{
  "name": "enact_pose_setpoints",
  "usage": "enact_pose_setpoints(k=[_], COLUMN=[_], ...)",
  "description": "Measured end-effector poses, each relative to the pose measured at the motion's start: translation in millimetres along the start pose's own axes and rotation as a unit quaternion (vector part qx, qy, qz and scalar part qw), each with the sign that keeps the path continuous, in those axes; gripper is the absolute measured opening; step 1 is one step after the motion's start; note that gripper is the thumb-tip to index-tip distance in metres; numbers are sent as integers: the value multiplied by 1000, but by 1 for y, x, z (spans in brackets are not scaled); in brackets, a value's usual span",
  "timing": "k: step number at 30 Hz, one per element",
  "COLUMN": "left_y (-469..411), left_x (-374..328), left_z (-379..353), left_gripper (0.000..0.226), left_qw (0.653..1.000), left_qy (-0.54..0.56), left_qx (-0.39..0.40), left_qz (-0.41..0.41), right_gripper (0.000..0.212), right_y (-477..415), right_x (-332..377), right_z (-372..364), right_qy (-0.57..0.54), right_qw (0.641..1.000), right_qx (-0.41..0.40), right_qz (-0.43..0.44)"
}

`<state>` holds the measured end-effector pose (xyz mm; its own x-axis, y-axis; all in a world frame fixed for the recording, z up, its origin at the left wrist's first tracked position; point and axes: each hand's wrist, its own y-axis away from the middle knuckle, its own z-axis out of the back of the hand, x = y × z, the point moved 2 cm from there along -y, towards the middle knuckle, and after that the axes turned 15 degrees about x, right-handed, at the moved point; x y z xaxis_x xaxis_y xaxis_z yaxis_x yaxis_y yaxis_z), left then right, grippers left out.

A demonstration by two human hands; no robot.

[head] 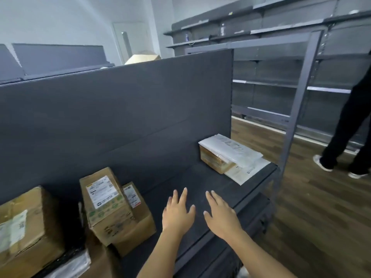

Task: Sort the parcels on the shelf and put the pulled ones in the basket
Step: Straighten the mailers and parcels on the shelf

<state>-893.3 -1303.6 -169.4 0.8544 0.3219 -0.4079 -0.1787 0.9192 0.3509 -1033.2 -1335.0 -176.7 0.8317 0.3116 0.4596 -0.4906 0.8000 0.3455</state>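
Note:
A dark shelf board (210,183) carries several parcels. At its far right end lies a small cardboard box (215,160) with a white mailer bag (232,149) on top and another flat mailer (248,171) under it. Left of my hands a labelled cardboard box (105,203) leans on a lower cardboard box (138,217). A large taped box (26,231) stands at the far left. My left hand (177,213) and my right hand (221,216) hover side by side over the bare middle of the shelf, fingers straight, holding nothing. No basket is in view.
A tall dark back panel (120,117) rises behind the shelf. A grey metal upright (297,109) stands at the shelf's right end. Another person's legs (349,127) stand on the wooden floor at right, in front of more grey shelving (281,33). A plastic-wrapped item (70,265) lies at lower left.

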Motion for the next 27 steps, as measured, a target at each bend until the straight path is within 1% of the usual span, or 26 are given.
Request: enact_pose_setpoints(k=[6,13,19,25,27], left_y=[7,-22,-68,-148,-176], left_x=[-19,-56,-64,-69,-70], left_z=[18,11,11,31,37], left_gripper=[64,64,65,64,65], left_qw=[999,995,994,993,992], left_qy=[-45,-63,-67,-44,-62], left_qx=[-3,21,54,86,88], left_qz=[-25,-69,-72,-67,-73], right_gripper=[64,64,63,61,60], right_y=[22,11,-28,-90,-111], right_x=[-7,-34,-54,-79,-88], right_z=[19,44,58,83,93], right_qy=[25,27,34,46,71], right_qw=[999,998,996,991,989], right_qx=[-15,-33,-47,-54,-60], right_qz=[-13,-46,-70,-110,-118])
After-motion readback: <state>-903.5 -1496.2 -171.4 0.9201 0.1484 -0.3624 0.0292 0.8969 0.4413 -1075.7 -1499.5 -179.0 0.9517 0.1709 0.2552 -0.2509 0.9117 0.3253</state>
